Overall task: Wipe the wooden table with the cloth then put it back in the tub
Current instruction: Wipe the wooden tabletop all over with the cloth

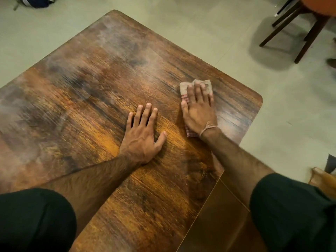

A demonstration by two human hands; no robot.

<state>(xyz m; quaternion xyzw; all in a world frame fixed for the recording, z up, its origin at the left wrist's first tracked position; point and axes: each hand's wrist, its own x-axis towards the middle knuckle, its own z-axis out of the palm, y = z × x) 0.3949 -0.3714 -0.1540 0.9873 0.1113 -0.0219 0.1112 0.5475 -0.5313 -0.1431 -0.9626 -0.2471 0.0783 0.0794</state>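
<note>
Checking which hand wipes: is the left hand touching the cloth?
Apart. Head view shows bare wooden table between the left hand and the cloth, which lies under the right hand.

One head-worn view looks steeply down from close above the wooden table (91, 91); floor (200, 24) rims its far edges.

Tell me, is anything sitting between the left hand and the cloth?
Nothing: in the head view only bare wooden table shows between the flat left hand and the cloth, which the right hand presses down.
</note>
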